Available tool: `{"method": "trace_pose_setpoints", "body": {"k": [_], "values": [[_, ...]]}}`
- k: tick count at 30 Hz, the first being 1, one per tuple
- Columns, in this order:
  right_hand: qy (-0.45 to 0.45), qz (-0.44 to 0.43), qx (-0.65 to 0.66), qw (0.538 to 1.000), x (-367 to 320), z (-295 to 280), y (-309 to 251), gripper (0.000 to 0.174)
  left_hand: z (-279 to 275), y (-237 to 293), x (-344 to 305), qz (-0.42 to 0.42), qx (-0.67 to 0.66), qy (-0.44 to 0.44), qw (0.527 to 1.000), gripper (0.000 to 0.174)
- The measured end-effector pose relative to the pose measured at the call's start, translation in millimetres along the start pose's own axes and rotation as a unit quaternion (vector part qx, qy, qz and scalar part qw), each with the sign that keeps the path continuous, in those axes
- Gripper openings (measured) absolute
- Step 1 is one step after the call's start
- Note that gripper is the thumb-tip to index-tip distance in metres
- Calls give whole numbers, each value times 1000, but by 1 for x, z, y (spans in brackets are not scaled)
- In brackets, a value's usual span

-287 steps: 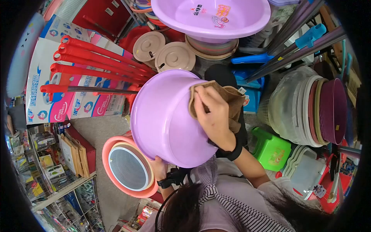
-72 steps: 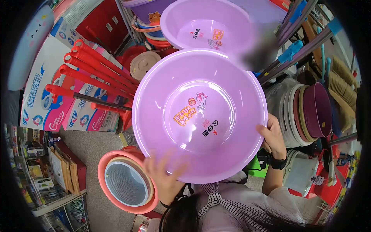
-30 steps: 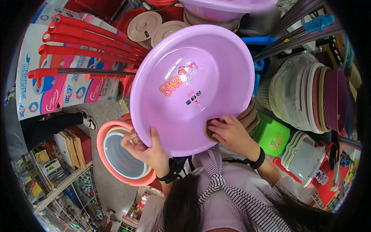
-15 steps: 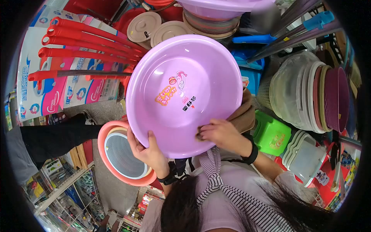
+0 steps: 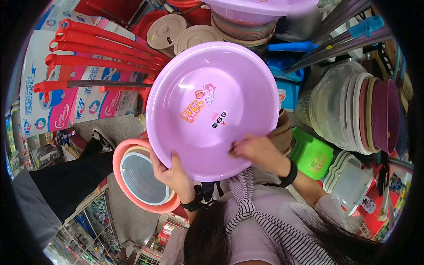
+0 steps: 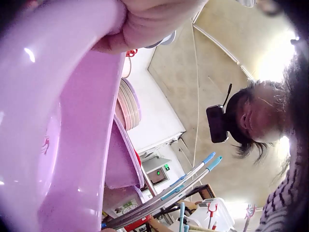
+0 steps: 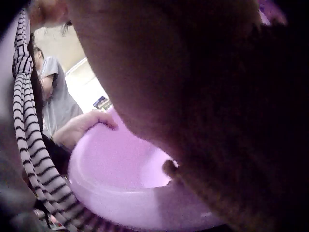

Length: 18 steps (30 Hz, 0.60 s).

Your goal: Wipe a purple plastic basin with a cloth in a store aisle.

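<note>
A large purple plastic basin [image 5: 212,106] is tilted with its inside toward the head camera, showing printed stickers on the bottom. My left hand [image 5: 173,173] grips its rim at the lower left, thumb inside the wall and fingers outside. In the left wrist view that hand [image 6: 149,21] appears at the top, holding the rim. My right hand [image 5: 260,152] holds a brown cloth [image 5: 281,132] and presses a bit of it against the inner wall near the lower right rim. The rest of the cloth hangs behind this hand. Much of the right wrist view is dark.
Nested baskets in a coral basin [image 5: 120,176] stand at lower left, beside a person's dark-trousered leg [image 5: 75,181]. Red-handled poles [image 5: 101,46] lean at left. At right are stacked baskets [image 5: 342,110] and a green stool [image 5: 311,154]. Another purple basin [image 5: 260,6] is ahead.
Earlier the cloth was on the basin's outside; then the basin was turned inside-up. Since then the cloth has come onto the inner wall, and the basin has dropped slightly. A person's leg has appeared at left.
</note>
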State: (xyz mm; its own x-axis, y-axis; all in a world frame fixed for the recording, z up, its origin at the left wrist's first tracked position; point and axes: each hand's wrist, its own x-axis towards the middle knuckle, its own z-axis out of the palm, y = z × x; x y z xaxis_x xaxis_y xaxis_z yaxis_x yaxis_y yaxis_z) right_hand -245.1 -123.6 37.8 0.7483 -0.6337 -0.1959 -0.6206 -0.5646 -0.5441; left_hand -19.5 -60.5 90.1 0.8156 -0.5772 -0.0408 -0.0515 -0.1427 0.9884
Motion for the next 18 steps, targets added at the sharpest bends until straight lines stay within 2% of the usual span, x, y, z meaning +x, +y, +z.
{"method": "trace_pose_setpoints", "body": {"k": [2,6,8,12,14,18], "values": [[78,-137,106,982,1,25,-19,14,1,1,2,1,2,-8,1000,53],[68,-123,177,974,2,12,-38,13,2,5,2,0,-9,-7,1000,53],[11,-9,15,1000,-3,1,-18,15,3,5,0,1,-12,-6,1000,53],[-10,18,-7,1000,1,-9,-6,21,4,4,-5,3,0,0,1000,55],[-14,-78,119,990,9,8,-29,24,6,4,-4,2,0,5,1000,55],[27,-142,177,973,25,15,-69,25,3,-2,3,19,-15,-4,1000,52]]}}
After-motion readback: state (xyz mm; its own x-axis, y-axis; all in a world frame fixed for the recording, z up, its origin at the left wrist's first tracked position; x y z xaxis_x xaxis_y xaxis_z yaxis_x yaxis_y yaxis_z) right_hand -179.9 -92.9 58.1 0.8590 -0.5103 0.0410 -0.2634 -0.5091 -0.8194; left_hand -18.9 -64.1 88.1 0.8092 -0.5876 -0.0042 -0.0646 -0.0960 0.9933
